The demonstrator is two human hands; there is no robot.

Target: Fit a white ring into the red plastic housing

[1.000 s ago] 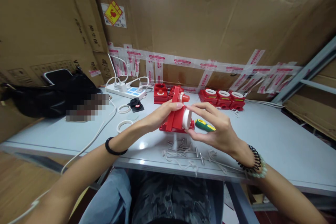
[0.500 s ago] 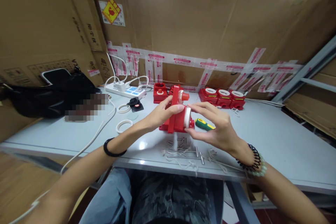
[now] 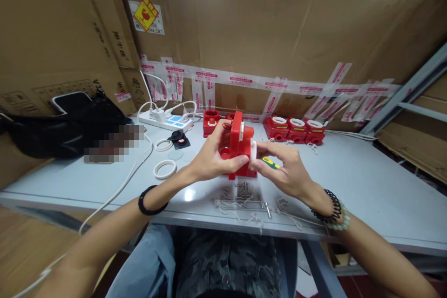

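My left hand (image 3: 207, 156) is wrapped around a red plastic housing (image 3: 237, 135) held up above the table. An orange-red knob (image 3: 248, 133) with a white collar sticks out of its right side. Lower down on that same side sits a white ring (image 3: 253, 150), pinched between the thumb and fingers of my right hand (image 3: 289, 167). Whether the ring is threaded onto the housing or only rests against it, I cannot tell. Behind my right fingers lies a green and yellow handle (image 3: 271, 163), partly hidden.
Several screws and metal rods (image 3: 242, 192) lie with white string near the front edge. Loose white rings (image 3: 165, 177) and black round parts (image 3: 179, 138) are to the left. Further red housings (image 3: 296, 135) stand behind, near a power strip (image 3: 169, 122) and black bag (image 3: 73, 125).
The red housing has turned and shifted slightly right in my left hand, whose thumb now lies lower on it. My right fingers have moved into a pinch on the white ring.
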